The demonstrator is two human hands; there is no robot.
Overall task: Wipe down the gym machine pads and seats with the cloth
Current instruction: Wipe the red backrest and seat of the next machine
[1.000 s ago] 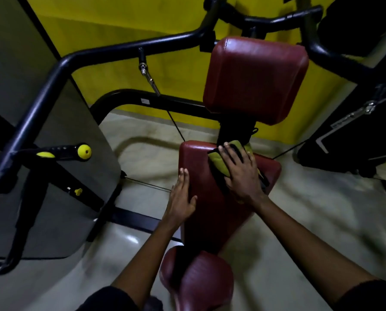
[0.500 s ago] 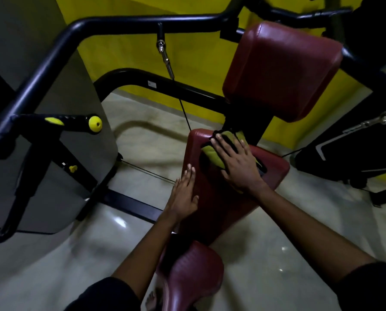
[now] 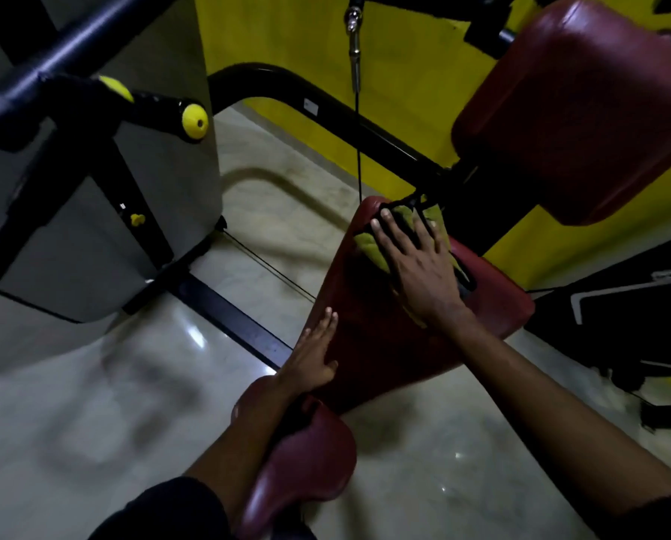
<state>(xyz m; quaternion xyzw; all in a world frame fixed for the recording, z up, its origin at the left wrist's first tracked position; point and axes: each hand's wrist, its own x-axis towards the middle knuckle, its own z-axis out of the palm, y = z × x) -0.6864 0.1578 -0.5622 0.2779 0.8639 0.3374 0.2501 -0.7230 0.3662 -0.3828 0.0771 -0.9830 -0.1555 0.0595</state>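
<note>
**A:** Where's the cloth?

**B:** Centre right of the frame. The yellow-green cloth (image 3: 367, 245) lies on the upper end of the sloping red pad (image 3: 365, 344), pinned under the right hand (image 3: 419, 267). That hand is palm down with its fingers spread and straight, pressing the cloth rather than clutching it.

**A:** And the other hand?

**B:** The left hand (image 3: 314, 354) lies flat on the pad's left edge, lower in the frame. Its fingers are straight and together, and it holds nothing.

**A:** How will the cloth handle?

**B:** I'd judge it light, soft and limp, with dark trim along its top edge. It would likely bunch under a push, so a broad palm on its middle suits it better than a pinch at a corner. The pad looks like smooth padded vinyl, firm enough to lean on. The cloth should glide over it, and on that slope it might slip down if released.

**A:** What's around?

**B:** A bigger red pad (image 3: 575, 111) sits at upper right and a small red seat (image 3: 310, 469) at bottom centre. A thin cable (image 3: 358, 150) drops from the top edge to just beside the sloping pad's upper corner, and a black frame tube (image 3: 326, 107) curves behind it. At upper left, a handle ending in a yellow knob (image 3: 194, 122) stands before a grey panel (image 3: 72, 259). The floor (image 3: 131, 403) is pale and glossy, the wall (image 3: 404, 72) is yellow — and the light is dim.
</note>
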